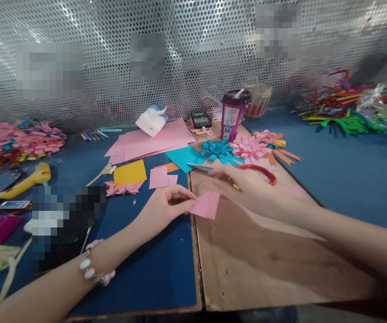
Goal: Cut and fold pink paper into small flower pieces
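A small pink paper square is pinched by one edge between the thumb and fingers of my left hand, just over the seam of the table. My right hand, blurred by motion, is at a pair of scissors. Their blade points left past my fingers and the red handle shows behind the hand. Whether my fingers grip the scissors is hidden by blur. A small yellow bit shows beneath that hand. Beyond it sit a blue paper flower and a pink paper flower.
Pink sheets lie at the back under a white tissue pack. A purple drink cup stands behind the flowers. Yellow paper and pink squares lie left. A yellow glue gun and dark phone-like object are farther left.
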A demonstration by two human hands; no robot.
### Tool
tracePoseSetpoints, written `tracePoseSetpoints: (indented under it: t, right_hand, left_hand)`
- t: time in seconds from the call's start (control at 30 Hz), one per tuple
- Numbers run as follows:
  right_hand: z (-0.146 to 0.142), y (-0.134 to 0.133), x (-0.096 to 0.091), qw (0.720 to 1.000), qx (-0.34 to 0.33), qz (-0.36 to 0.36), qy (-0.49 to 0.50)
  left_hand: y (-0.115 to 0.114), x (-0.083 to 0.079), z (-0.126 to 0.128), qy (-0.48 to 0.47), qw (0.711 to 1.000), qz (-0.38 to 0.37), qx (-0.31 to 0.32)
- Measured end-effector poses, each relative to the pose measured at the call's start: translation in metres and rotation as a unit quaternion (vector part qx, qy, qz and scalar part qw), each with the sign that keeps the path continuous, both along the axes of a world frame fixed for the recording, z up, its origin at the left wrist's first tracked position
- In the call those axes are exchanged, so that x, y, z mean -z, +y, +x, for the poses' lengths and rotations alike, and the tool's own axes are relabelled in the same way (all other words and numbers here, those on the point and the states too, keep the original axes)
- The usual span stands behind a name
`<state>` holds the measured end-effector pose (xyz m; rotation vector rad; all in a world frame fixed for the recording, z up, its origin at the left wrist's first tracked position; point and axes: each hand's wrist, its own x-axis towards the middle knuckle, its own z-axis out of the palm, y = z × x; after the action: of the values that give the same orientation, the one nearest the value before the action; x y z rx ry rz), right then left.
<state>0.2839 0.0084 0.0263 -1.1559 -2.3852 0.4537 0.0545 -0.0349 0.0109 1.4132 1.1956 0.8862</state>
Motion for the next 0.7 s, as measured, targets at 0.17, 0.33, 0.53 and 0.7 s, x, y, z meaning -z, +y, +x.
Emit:
tracePoseSetpoints:
  t: [0.17,0.33,0.53,0.7]
  right_hand:
    - [0.043,0.048,-0.002,0.963,0.063,0.038,-0.258]
    - [0.055,0.054,-0.005,0.964,0.045,-0.083,-0.249]
    - [0.046,0.047,-0.005,0.964,0.069,-0.113,-0.232]
    - [0.036,0.037,-0.012,0.958,0.156,-0.095,-0.223]
  left_hand:
    - [0.001,0.001,0.002,-0.081,0.992,-0.066,-0.066]
    - [0.002,0.000,0.002,-0.098,0.987,-0.082,-0.098]
    - [0.003,0.002,0.001,-0.139,0.979,-0.105,-0.103]
    - [0.002,-0.001,0.005,-0.197,0.966,-0.141,-0.092]
